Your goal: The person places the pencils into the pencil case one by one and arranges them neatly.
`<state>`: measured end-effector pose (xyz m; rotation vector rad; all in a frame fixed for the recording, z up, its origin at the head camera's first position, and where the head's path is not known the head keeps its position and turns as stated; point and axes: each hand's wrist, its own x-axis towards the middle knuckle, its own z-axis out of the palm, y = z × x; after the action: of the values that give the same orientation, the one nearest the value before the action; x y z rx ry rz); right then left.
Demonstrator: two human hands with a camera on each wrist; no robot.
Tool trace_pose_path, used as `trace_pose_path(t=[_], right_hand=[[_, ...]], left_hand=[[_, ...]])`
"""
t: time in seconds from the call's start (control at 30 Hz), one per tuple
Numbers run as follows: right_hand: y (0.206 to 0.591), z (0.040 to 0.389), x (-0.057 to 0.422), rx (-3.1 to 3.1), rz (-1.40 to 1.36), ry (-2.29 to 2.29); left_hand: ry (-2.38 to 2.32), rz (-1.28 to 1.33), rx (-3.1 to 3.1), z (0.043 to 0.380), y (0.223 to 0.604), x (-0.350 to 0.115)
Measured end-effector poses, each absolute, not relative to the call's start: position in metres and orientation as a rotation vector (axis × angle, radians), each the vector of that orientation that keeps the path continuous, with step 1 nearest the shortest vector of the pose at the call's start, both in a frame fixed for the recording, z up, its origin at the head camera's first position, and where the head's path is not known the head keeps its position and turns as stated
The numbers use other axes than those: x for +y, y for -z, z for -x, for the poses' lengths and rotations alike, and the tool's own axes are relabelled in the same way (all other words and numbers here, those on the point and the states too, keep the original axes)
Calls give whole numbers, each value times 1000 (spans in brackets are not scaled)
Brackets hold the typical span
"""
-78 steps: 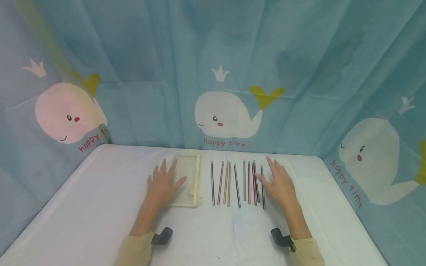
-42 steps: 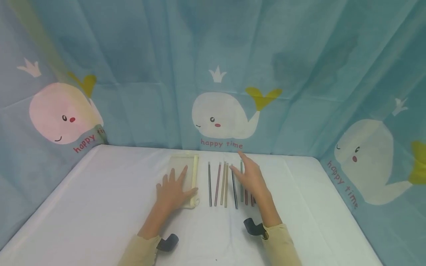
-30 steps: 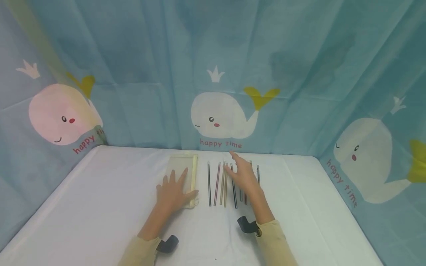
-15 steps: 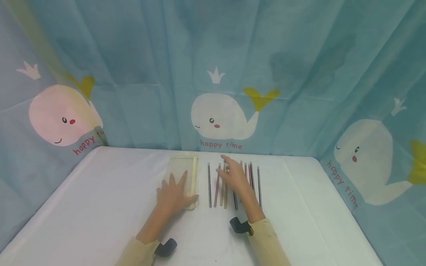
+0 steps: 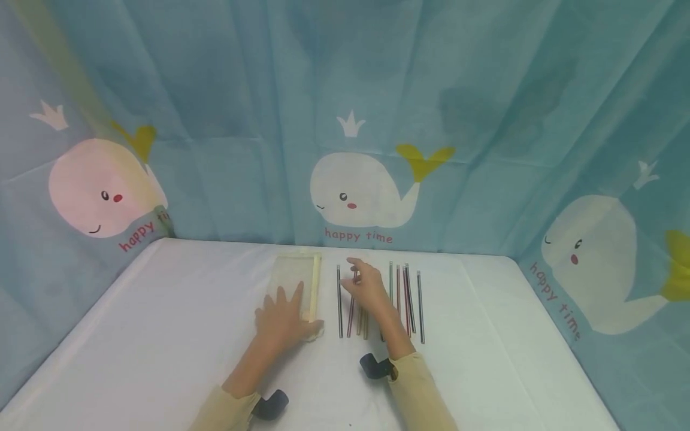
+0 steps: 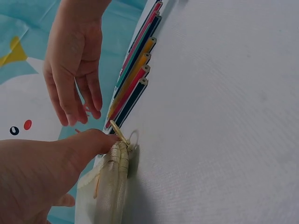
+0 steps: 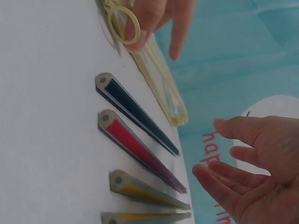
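Note:
My left hand [image 5: 280, 323] lies with spread fingers on the pale yellow see-through zip pouch [image 5: 293, 269]. Its thumb presses at the zipper end, beside a ring-shaped zip pull [image 7: 138, 31] in the right wrist view. My right hand [image 5: 369, 290] hovers over the left part of the pencil row, fingers loosely bent and nothing between them. Closest to the pouch lies a dark pencil [image 7: 135, 112], then a red pencil [image 7: 140, 144] and two yellow pencils, one a yellow pencil [image 7: 145, 191]. In the head view my right hand partly covers these pencils.
Several more pencils, among them a green pencil [image 5: 391, 287] and a dark pencil [image 5: 420, 308], lie to the right of my right hand. White cloth covers the table [image 5: 162, 335]. A blue whale-print curtain [image 5: 242, 179] stands behind and at both sides.
My right hand has moved left across the pencils, from the row's right end to near the pouch. My left hand has shifted slightly right and nearer onto the pouch's lower zipper end.

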<state>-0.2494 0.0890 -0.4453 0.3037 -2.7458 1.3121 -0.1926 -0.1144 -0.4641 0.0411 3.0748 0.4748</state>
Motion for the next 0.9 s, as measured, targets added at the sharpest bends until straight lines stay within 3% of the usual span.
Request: trace_pose_path(t=[0.9], right_hand=[[462,252,72,-2829,-284,-1270]], left_hand=[[-508,-19,3042,182,452,-114]])
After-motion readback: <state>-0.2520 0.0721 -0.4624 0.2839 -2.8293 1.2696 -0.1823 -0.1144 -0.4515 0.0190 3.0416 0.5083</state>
